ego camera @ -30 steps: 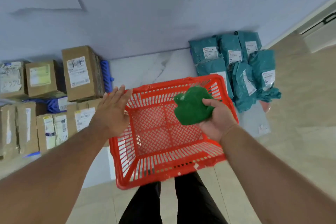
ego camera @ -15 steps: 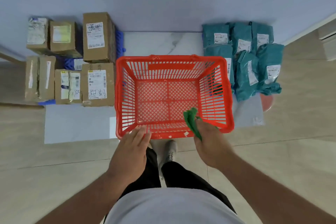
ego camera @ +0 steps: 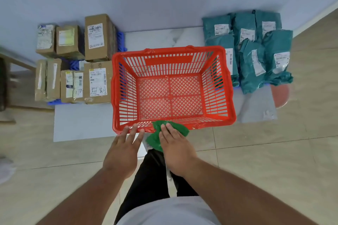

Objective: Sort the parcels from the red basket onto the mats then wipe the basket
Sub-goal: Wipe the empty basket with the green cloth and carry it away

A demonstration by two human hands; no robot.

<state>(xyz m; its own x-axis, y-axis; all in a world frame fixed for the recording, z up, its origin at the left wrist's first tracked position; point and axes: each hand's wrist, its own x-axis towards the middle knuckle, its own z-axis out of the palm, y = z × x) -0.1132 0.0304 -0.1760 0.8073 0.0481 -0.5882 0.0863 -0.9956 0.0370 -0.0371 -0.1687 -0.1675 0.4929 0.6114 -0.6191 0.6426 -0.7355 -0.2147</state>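
cardboard boxes [ego camera: 76,64]: left, packed close on a blue mat [ego camera: 56,103], labels up
red basket [ego camera: 226,86]: centre, on the floor between both parcel groups, nothing inside, mesh bottom bare
left hand [ego camera: 121,153]: fingers straight and spread, tips touching basket's near rim, holds nothing
green cloth [ego camera: 155,139]: bunched at near rim, draped over its outer face
right hand [ego camera: 176,147]: fingers extended, pressing the cloth onto the rim
teal mailer bags [ego camera: 254,49]: right, piled overlapping on a grey mat [ego camera: 256,107]

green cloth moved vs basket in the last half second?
Yes. The green cloth slid left along the red basket's near rim, from near its right corner toward the middle, under the right hand.
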